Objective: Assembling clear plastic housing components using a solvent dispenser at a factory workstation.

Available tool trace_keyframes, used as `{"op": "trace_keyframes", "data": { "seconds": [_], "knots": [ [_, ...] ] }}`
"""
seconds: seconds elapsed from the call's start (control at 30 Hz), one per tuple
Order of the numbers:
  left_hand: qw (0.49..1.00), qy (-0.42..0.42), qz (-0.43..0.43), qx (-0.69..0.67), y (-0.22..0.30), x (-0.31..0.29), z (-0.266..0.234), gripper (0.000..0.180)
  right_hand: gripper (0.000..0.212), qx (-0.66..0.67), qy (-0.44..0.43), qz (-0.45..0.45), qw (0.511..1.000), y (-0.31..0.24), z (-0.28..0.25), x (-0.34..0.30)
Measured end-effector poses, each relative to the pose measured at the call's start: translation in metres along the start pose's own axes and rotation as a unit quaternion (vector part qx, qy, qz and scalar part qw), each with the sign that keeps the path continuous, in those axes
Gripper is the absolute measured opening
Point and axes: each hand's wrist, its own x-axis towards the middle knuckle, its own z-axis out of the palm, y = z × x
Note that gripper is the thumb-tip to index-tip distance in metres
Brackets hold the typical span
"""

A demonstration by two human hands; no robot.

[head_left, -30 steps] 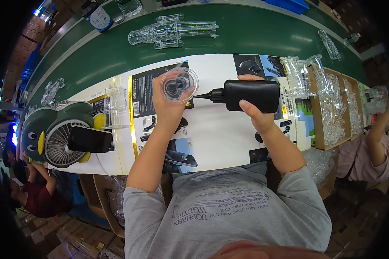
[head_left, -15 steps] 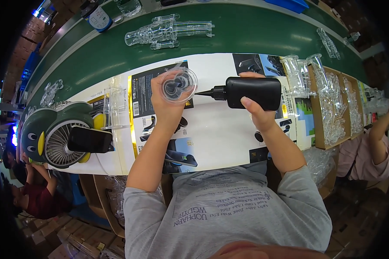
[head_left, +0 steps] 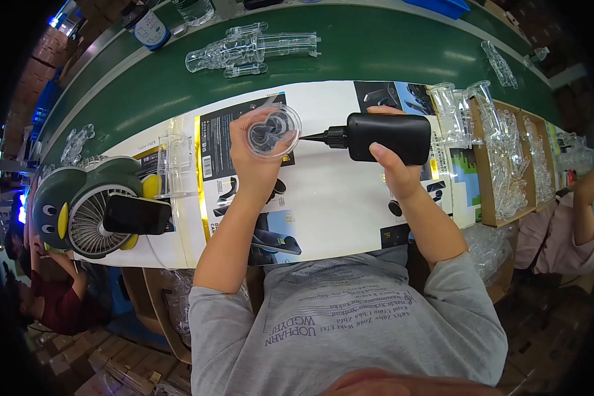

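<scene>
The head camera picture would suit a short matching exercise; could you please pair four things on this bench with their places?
Things:
1. round clear part
2. black squeeze bottle
3. penguin-shaped fan
4. long clear moulding

Places:
a. on the green belt
b. in the right hand
c. at the bench's left end
d. in the left hand

Pairs: 1-d, 2-b, 3-c, 4-a

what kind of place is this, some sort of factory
Most likely a factory assembly line. A green conveyor belt carries clear plastic parts, boxes of more clear parts sit alongside, and the left hand holds a round clear part against a black bottle's nozzle.
</scene>
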Motion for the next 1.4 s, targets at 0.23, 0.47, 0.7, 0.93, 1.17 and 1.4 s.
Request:
{"op": "trace_keyframes", "data": {
  "seconds": [0.23,0.47,0.7,0.93,1.17,1.4],
  "knots": [
    [1.0,0.0,0.028,-0.003,-0.0015,0.0009,0.0004,0.047,0.051,0.018,0.01,-0.002,1.0,0.0023,0.0001,0.0004],
    [1.0,0.002,0.018,0.001,0.0004,-0.0003,0.0012,0.046,0.045,0.054,0.003,-0.03,0.998,0.0043,-0.0021,0.0025],
    [0.999,-0.005,0.037,-0.01,0.0007,0.0001,0.0004,0.046,0.044,0.06,0.009,-0.028,0.998,0.0029,-0.0015,0.0026],
    [0.995,-0.012,0.082,0.046,0.0036,0.0021,-0.0022,0.044,0.046,0.018,0.033,-0.029,0.999,-0.0009,0.0005,0.0039],
    [0.989,-0.005,0.124,0.075,0.008,0.007,-0.0029,0.041,0.045,0.019,0.042,-0.031,0.998,0.0013,-0.0022,0.0058],
    [0.976,-0.011,0.164,0.14,0.0027,0.006,-0.0053,0.045,0.043,0.042,0.045,-0.027,0.998,0.0011,-0.0024,0.0064]
  ]
}}
